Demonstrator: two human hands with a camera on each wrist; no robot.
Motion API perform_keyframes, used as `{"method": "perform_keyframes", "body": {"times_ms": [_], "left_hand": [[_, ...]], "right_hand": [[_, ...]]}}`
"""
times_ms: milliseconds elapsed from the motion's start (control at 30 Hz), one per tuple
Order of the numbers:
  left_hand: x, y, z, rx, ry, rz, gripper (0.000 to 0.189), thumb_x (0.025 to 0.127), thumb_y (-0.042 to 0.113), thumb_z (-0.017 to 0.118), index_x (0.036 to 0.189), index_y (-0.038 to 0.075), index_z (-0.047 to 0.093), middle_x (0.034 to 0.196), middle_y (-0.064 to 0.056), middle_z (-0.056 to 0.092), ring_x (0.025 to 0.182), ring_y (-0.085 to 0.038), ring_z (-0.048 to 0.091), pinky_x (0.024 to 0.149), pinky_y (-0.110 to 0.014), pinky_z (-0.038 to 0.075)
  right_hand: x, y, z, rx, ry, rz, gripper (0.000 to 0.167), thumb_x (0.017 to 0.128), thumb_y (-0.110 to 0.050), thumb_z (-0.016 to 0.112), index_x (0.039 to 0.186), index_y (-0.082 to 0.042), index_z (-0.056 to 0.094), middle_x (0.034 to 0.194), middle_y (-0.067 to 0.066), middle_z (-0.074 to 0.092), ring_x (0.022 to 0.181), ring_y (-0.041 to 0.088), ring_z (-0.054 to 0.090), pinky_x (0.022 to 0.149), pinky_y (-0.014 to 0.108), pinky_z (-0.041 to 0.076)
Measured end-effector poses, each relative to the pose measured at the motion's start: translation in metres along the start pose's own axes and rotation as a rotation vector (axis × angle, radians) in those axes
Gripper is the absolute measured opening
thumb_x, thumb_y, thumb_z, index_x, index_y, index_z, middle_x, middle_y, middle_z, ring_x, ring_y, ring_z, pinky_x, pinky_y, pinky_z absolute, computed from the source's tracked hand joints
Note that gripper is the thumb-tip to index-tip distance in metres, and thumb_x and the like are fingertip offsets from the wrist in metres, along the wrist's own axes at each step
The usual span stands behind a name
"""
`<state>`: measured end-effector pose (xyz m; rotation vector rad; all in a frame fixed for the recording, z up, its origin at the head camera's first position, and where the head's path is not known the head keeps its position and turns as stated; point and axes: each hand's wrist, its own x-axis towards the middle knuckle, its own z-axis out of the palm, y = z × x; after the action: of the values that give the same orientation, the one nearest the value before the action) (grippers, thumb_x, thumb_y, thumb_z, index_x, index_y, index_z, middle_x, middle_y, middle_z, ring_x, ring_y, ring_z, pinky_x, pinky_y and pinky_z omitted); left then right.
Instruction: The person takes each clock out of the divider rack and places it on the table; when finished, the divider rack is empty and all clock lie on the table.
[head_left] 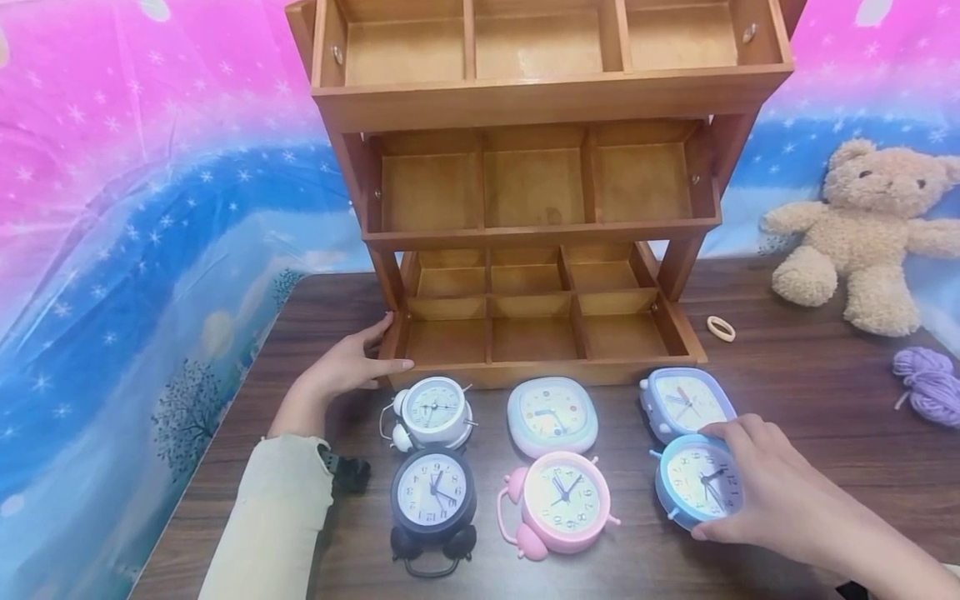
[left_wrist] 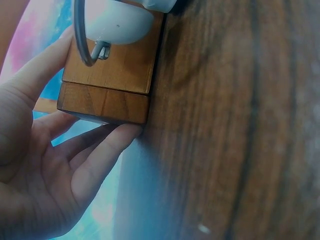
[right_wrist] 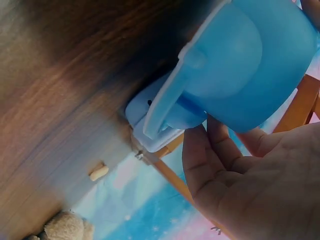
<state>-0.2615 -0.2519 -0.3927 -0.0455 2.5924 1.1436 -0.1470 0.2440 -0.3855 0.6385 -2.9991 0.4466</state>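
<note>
My left hand [head_left: 341, 360] grips the lower left corner of a three-tier wooden shelf [head_left: 551, 105], thumb at the front board and fingers along the side. In the left wrist view, the fingers [left_wrist: 95, 165] press against the shelf's end. My right hand [head_left: 783, 492] holds a blue alarm clock [head_left: 692, 483] between thumb and fingers, its dial facing up. Just beyond that clock lies a lavender clock [head_left: 686, 402]. A pink twin-bell clock [head_left: 567, 502], a black one [head_left: 433, 492], a white one [head_left: 432, 410] and a pale rounded clock [head_left: 552, 417] lie on the table.
Divided compartments run along each shelf tier. To the right, a teddy bear [head_left: 862, 225] sits against the patterned backdrop, with a purple yarn skein [head_left: 930, 383] at the table edge. A small pale ring [head_left: 721, 328] lies beside the shelf.
</note>
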Motion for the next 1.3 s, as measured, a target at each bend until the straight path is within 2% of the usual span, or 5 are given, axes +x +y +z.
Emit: {"method": "perform_keyframes", "body": {"times_ms": [333, 767, 900, 1133, 1300], "left_hand": [[0.001, -0.001, 0.001, -0.004, 0.0, -0.004, 0.1, 0.087, 0.047, 0.074, 0.161, 0.027, 0.009, 0.162, -0.023, 0.018, 0.116, -0.039, 0.062, 0.1, -0.05, 0.048], [0.006, -0.003, 0.002, -0.009, -0.003, -0.004, 0.102, 0.086, 0.049, 0.074, 0.161, 0.027, 0.009, 0.161, -0.023, 0.018, 0.116, -0.04, 0.062, 0.1, -0.05, 0.048], [0.007, -0.002, 0.002, -0.003, 0.0, -0.005, 0.101, 0.087, 0.048, 0.074, 0.161, 0.026, 0.008, 0.162, -0.024, 0.018, 0.116, -0.04, 0.061, 0.101, -0.051, 0.047], [0.007, -0.002, 0.001, 0.01, 0.001, -0.009, 0.102, 0.086, 0.048, 0.074, 0.161, 0.023, 0.008, 0.16, -0.025, 0.02, 0.119, -0.041, 0.059, 0.101, -0.051, 0.047], [0.007, -0.002, 0.001, 0.023, 0.002, -0.003, 0.099, 0.089, 0.046, 0.072, 0.161, 0.021, 0.008, 0.16, -0.026, 0.019, 0.116, -0.04, 0.061, 0.098, -0.049, 0.05]], "right_hand": [[0.0, 0.002, 0.007, -0.02, 0.034, -0.007, 0.103, 0.045, -0.058, 0.093, 0.121, 0.0, 0.055, 0.108, 0.011, 0.055, 0.103, 0.036, 0.049, 0.082, 0.054, 0.044], [-0.001, 0.001, 0.013, -0.057, 0.07, -0.029, 0.098, 0.05, -0.058, 0.091, 0.122, -0.002, 0.056, 0.105, 0.008, 0.055, 0.101, 0.033, 0.049, 0.076, 0.05, 0.044], [0.0, 0.002, 0.014, -0.068, 0.07, -0.026, 0.098, 0.05, -0.058, 0.091, 0.123, -0.002, 0.055, 0.106, 0.009, 0.055, 0.1, 0.032, 0.049, 0.073, 0.049, 0.044], [0.001, 0.003, 0.017, -0.058, 0.043, -0.017, 0.1, 0.051, -0.059, 0.09, 0.124, 0.0, 0.055, 0.109, 0.013, 0.054, 0.104, 0.037, 0.049, 0.077, 0.054, 0.045], [0.002, 0.0, 0.017, -0.068, 0.071, -0.033, 0.1, 0.053, -0.064, 0.087, 0.125, -0.003, 0.056, 0.109, 0.012, 0.054, 0.102, 0.034, 0.049, 0.075, 0.052, 0.045]]}}
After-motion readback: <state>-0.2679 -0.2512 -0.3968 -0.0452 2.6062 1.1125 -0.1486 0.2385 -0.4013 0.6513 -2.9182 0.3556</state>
